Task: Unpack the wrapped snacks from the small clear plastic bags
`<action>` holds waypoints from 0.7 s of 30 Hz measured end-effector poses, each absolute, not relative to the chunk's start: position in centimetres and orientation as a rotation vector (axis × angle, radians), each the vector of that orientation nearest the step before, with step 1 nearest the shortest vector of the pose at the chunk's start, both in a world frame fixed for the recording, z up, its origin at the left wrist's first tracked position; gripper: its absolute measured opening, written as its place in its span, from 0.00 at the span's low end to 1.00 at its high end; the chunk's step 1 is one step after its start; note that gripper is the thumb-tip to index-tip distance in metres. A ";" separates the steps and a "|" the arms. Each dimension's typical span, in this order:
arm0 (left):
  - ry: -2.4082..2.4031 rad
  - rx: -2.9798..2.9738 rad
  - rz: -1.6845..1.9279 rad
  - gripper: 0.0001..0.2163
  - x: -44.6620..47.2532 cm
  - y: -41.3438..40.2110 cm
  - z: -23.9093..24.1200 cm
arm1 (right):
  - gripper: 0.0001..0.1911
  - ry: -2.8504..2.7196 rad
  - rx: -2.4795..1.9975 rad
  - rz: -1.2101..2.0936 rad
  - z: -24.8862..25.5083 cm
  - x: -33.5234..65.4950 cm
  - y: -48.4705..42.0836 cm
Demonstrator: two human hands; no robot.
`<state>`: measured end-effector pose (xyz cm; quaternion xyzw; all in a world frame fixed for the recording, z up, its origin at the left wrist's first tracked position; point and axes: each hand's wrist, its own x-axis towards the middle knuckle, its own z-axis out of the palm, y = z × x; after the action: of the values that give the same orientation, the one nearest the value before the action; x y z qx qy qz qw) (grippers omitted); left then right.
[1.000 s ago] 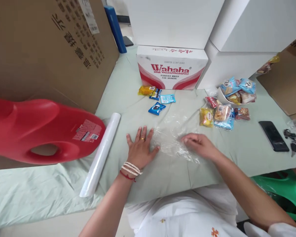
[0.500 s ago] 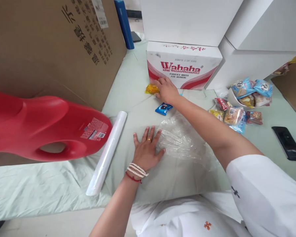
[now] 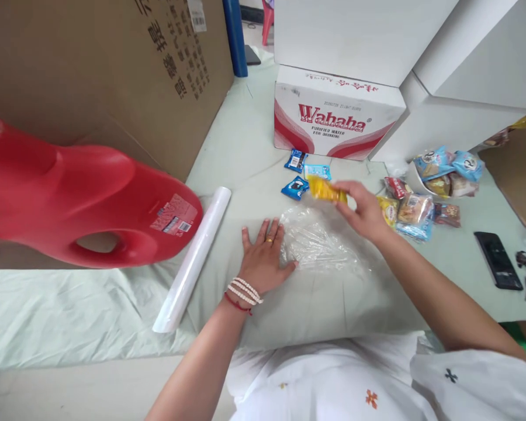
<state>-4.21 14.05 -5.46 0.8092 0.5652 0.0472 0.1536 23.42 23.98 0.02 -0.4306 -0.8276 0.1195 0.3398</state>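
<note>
The right hand [image 3: 364,211] has its fingers pinching 1 end of the yellow packet [image 3: 326,190] near the clear film's [image 3: 318,242] far edge, where a loosened grip could drop it, while the left hand [image 3: 263,260], fingers spread and empty, could crumple the film by sliding.

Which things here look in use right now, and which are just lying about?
In use, apparently:
- yellow packet, in the right hand
- clear plastic film, with the left hand spread flat at its edge
- possibly the three blue packets

Just lying about, seemingly:
- white roll
- red jug
- Wahaha carton
- phone at right
</note>
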 end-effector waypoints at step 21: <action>1.635 2.224 -0.220 0.50 -3.6 15.3 -5.0 | 0.16 -2.039 -1.070 0.667 1.4 27.8 10.1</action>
<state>-3.63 15.31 -5.04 0.7893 0.5802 -0.0782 0.1854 27.79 10.12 1.36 -0.4158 -0.7923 0.2593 0.3635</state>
